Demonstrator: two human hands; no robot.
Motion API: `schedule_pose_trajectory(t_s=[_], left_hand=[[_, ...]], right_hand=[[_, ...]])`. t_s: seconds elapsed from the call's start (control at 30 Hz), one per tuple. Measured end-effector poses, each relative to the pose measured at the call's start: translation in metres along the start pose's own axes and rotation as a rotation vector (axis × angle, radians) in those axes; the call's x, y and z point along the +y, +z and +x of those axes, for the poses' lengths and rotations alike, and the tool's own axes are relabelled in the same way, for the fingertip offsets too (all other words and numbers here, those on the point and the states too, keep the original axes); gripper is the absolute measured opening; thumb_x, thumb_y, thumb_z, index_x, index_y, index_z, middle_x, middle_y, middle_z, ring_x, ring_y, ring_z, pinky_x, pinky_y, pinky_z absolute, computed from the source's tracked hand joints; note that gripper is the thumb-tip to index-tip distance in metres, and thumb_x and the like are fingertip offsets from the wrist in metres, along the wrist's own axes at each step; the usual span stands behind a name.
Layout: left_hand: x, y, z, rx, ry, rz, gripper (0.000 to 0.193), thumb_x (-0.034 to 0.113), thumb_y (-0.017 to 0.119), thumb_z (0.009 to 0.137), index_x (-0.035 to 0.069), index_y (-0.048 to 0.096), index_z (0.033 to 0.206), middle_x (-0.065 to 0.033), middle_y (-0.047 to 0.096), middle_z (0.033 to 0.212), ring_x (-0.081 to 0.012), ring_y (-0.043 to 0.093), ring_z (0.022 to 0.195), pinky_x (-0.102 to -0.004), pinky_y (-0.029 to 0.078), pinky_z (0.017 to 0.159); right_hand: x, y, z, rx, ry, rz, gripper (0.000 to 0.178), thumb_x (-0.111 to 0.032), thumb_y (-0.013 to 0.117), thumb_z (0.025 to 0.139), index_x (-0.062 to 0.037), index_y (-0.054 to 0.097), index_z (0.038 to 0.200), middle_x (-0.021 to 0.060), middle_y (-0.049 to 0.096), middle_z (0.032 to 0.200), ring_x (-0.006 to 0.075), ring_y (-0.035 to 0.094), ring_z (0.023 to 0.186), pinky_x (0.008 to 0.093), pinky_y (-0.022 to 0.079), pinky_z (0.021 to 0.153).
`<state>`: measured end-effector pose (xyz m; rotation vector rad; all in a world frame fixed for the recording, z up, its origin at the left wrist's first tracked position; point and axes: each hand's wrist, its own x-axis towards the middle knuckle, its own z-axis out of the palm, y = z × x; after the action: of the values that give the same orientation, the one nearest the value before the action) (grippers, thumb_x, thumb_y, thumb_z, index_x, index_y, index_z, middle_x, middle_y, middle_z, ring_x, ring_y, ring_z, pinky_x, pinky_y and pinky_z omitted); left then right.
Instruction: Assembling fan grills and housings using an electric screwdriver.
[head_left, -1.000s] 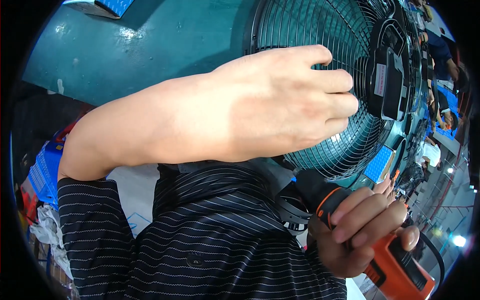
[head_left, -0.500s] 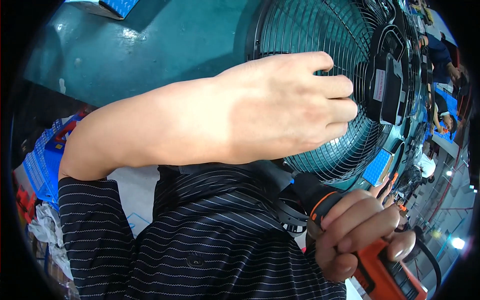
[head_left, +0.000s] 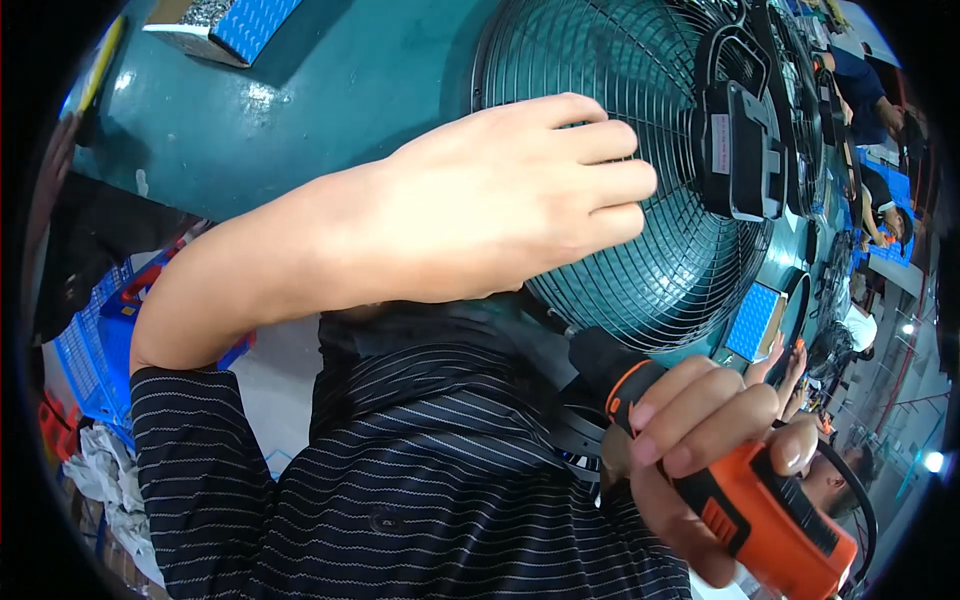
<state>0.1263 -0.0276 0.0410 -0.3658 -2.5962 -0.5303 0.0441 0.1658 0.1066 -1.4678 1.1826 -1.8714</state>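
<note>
A round black wire fan grille [head_left: 668, 285] with a black motor housing [head_left: 742, 160] at its centre lies on the green table [head_left: 330, 95]. Over the grille's near left part is my left hand [head_left: 530, 190], back upward and fingers curled in; the fingertips and whatever they hold are hidden. My right hand [head_left: 705, 420] is wrapped round an orange and black electric screwdriver [head_left: 785, 525], to the right in front of my body. The screwdriver's black nose points left toward the grille's near rim, and a black cable trails at its other end.
An open box [head_left: 250, 30] of small metal parts stands far left on the table. Past the grille are a blue box [head_left: 752, 320] and more black fan parts. A blue crate [head_left: 90, 345] is at lower left. Another person's hands [head_left: 785, 370] and several people appear at right.
My left hand has shifted left in the picture, as have the grille and motor housing. The screwdriver in my right hand has turned slightly, showing more of its orange body.
</note>
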Motion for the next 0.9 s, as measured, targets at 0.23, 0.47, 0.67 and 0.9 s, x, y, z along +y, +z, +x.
schedule_pose_trajectory(t_s=[0.23,0.47,0.67,0.9], left_hand=[[0.004,-0.011,-0.003,-0.086,-0.016,-0.075,0.074,0.019,0.089,0.048,0.004,0.057,0.113,-0.0096,0.054,0.123,-0.0295,0.049,0.123,-0.0431,0.037,0.112],[0.01,-0.029,0.009,-0.178,-0.045,-0.103,0.079,0.024,0.09,0.048,0.002,0.056,0.117,-0.0136,0.053,0.122,-0.0339,0.048,0.123,-0.0489,0.035,0.113],[0.012,-0.039,0.011,-0.188,-0.018,-0.053,0.076,0.028,0.089,0.053,0.002,0.056,0.116,-0.0135,0.054,0.124,-0.0319,0.048,0.123,-0.0458,0.035,0.111],[0.013,-0.033,0.003,-0.128,0.011,-0.056,0.078,0.03,0.09,0.052,0.003,0.055,0.117,-0.0125,0.053,0.124,-0.032,0.047,0.124,-0.0457,0.036,0.11]], right_hand=[[-0.004,-0.005,0.001,0.099,0.076,0.171,0.073,-0.063,0.061,0.087,-0.0043,0.047,0.129,0.0115,0.058,0.083,0.0217,0.059,0.065,0.0368,0.048,0.058],[-0.013,0.005,-0.004,0.356,0.039,0.232,0.089,-0.083,0.045,0.082,-0.002,0.048,0.119,0.0143,0.054,0.085,0.024,0.054,0.072,0.0373,0.046,0.066],[-0.017,0.008,-0.004,0.317,0.09,0.371,0.093,-0.085,0.05,0.077,-0.0022,0.052,0.118,0.0153,0.057,0.087,0.0268,0.056,0.077,0.0402,0.046,0.071],[-0.009,0.026,-0.009,0.402,0.061,0.059,0.094,-0.082,0.054,0.078,0.0005,0.044,0.121,0.016,0.056,0.079,0.0243,0.056,0.065,0.036,0.049,0.059]])
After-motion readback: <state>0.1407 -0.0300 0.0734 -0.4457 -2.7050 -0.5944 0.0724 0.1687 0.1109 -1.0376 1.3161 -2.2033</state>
